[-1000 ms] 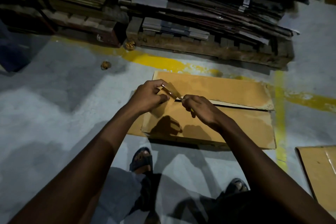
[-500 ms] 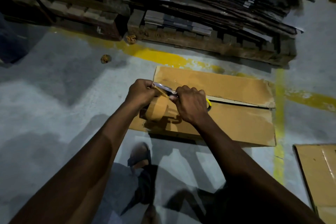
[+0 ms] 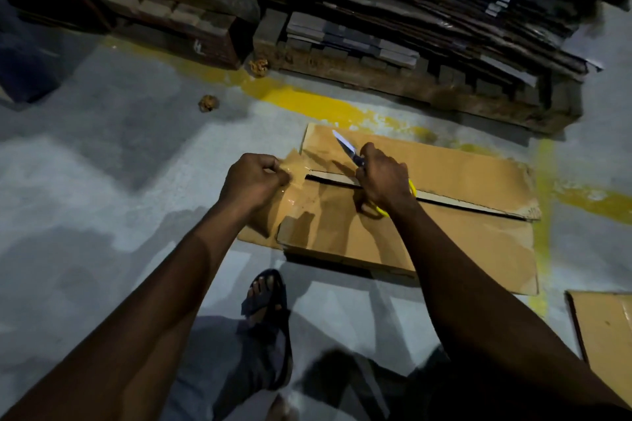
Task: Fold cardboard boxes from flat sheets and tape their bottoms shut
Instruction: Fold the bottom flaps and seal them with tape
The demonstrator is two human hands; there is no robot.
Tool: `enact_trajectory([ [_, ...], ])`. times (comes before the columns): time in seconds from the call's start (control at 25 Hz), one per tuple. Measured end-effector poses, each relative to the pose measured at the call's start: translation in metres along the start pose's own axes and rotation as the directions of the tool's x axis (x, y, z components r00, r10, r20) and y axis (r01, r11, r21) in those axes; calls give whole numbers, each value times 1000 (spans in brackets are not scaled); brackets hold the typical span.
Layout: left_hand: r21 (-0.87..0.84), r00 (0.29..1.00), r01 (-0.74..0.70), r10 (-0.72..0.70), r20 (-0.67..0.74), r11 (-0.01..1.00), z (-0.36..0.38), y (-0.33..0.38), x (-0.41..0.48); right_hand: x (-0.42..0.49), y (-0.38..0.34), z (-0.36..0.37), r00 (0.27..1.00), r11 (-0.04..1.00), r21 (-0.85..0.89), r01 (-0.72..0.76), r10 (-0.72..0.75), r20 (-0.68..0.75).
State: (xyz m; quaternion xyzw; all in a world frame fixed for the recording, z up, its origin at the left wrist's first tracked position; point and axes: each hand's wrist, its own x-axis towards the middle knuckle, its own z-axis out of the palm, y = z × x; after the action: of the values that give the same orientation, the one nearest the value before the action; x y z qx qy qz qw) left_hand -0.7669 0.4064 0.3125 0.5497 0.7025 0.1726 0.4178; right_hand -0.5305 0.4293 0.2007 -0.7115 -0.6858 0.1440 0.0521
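Observation:
A brown cardboard box point(image 3: 461, 243) lies on the concrete floor with its two bottom flaps closed and a dark seam between them. My left hand point(image 3: 253, 181) pinches a strip of brown tape point(image 3: 297, 169) at the seam's left end; the strip runs down over the box's left edge. My right hand point(image 3: 381, 181) grips yellow-handled scissors point(image 3: 349, 149) just right of that spot. Their blades point up and to the left over the far flap.
Wooden pallets point(image 3: 410, 85) loaded with flat cardboard sheets line the back. Yellow floor lines run past the box. Crumpled tape balls point(image 3: 208, 102) lie at left. Another flat cardboard sheet point(image 3: 605, 335) lies at lower right. My sandalled foot point(image 3: 266, 297) stands near the box.
My right hand with the scissors has drawn away to the right of the tape, blades now lifted. My left hand keeps the strip's end and holds it down at the box's left end.

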Motion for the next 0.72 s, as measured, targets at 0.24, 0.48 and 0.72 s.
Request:
enact_trajectory([
  [0.24, 4, 986, -27, 28, -162, 1000, 9, 6, 6, 67, 11, 41, 993, 929, -368, 16, -58, -102],
  [0.48, -178, 998, -32, 22, -55, 983, 22, 13, 4, 49, 13, 53, 990, 997, -55, 59, -66, -127],
  [0.72, -468, 970, -26, -91, -226, 883, 35, 24, 3, -29, -20, 21, 969, 911, 364, 193, -120, -214],
])
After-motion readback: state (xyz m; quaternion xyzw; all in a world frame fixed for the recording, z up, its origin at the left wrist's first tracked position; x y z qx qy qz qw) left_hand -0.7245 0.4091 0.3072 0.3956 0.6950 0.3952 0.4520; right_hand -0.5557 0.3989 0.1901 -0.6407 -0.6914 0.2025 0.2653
